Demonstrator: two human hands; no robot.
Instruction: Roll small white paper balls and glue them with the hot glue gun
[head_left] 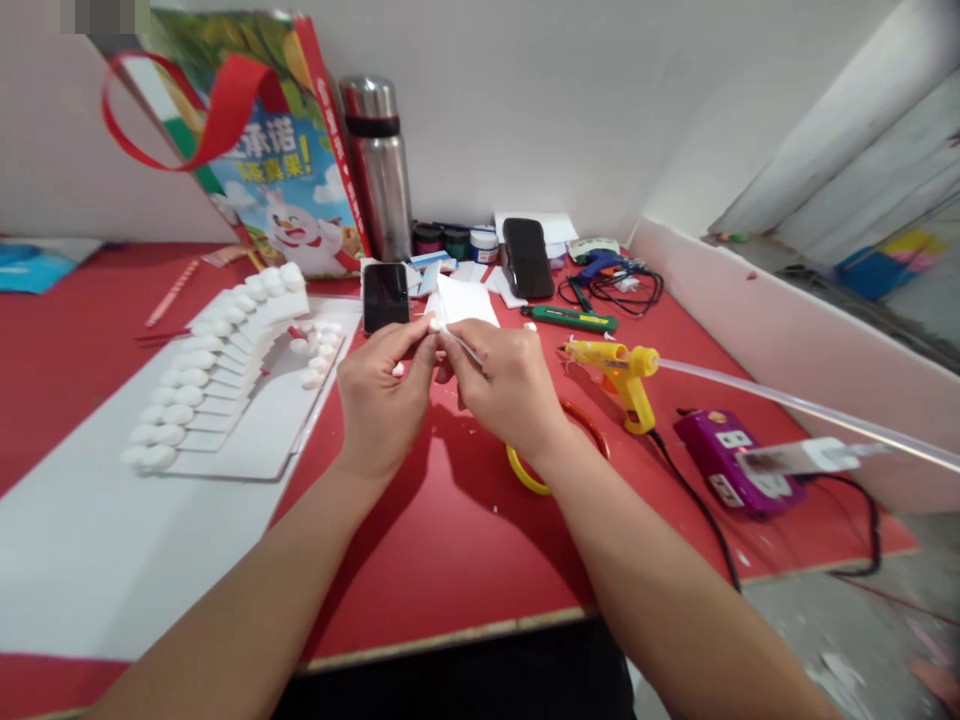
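Above the red table, my left hand point(386, 395) and my right hand point(510, 385) meet fingertip to fingertip. Between their pinched fingers sits a small white lump point(435, 324), soft-looking; its material I cannot make out. A thin pale edge shows by my right fingers, mostly hidden. Another white bit point(398, 369) is beside my left thumb. To the left stands a curved white stepped model point(225, 370), lined with rounded white pieces, on a white board point(150, 560). Under my right wrist lies a yellow-and-orange ring point(529, 475), partly covered.
On the right are a yellow glue gun point(619, 375) with a long clear stick, a purple power strip point(735, 460) and a green cutter knife point(574, 319). Behind stand a steel flask point(382, 180), a printed bag point(300, 200), two phones and paint jars point(456, 243).
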